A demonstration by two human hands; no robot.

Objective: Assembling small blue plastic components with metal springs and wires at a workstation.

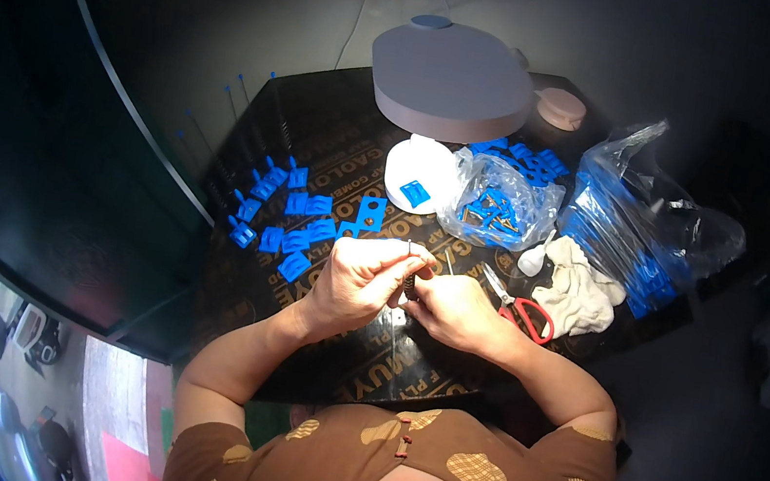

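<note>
My left hand point(360, 273) and my right hand point(455, 311) meet over the near middle of the table, both closed. Between their fingertips is a small, dark, ridged piece point(410, 287) that looks like a coil spring; much of it is hidden by the fingers. A thin pin-like tip shows above the left fingers. Just beyond my left hand lies a flat blue plate with holes point(371, 213). Several small blue plastic parts point(298, 203) spread to its left, some with thin dark stems pointing away. Scissors with red handles point(531, 318) lie beside my right forearm.
Behind the hands stand a white round container point(413, 161) with a blue piece on it and an open clear bag point(505, 203) of blue and brass-coloured parts. Farther right are a larger plastic bag point(647, 233), a cream cloth point(579, 289) and a small white bottle point(533, 258). A grey lamp-like head point(452, 78) overhangs the back.
</note>
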